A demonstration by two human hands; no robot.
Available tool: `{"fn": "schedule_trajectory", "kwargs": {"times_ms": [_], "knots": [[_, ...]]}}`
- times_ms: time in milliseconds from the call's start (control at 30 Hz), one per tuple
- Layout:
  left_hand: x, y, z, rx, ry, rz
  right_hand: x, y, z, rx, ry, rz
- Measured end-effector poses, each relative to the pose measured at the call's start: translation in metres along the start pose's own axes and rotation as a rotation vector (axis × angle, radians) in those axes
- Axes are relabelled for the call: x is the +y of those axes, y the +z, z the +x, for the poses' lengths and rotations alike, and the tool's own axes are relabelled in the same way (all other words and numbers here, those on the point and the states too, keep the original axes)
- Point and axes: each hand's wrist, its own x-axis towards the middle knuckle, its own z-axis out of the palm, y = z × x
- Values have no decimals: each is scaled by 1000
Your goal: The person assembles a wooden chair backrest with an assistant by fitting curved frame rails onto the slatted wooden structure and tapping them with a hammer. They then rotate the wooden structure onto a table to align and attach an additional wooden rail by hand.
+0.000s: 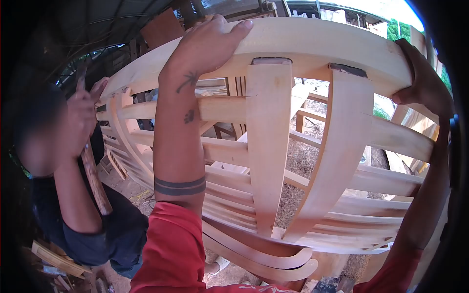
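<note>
Left grip (207,46): over the top rail (317,41), thumb laid along its upper edge, other fingers mostly hidden behind.
Right grip (422,80): wrapped around the rail's right end, thumb at the lower edge.
Uprights: two broad wooden ones, left upright (269,127) and right upright (337,139), dark gaps showing where their tops meet the rail.
Slats (398,136): several, running crosswise.
Curved pieces (264,254): two, rounded at the right ends, below the slats.
Co-worker (110,229): dark shirt, beside the rail's left end, one hand around a wooden handle (95,180).
Ground (298,156): littered, seen between the uprights.
</note>
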Motion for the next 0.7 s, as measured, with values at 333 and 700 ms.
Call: {"fn": "schedule_trajectory", "kwargs": {"times_ms": [333,700], "knots": [[12,-7,-3,-50,-37,-69,-15,-7,-9,90,-45,-185],[21,-11,-4,-60,24,-15,49,-36,-149,531,237,360]]}}
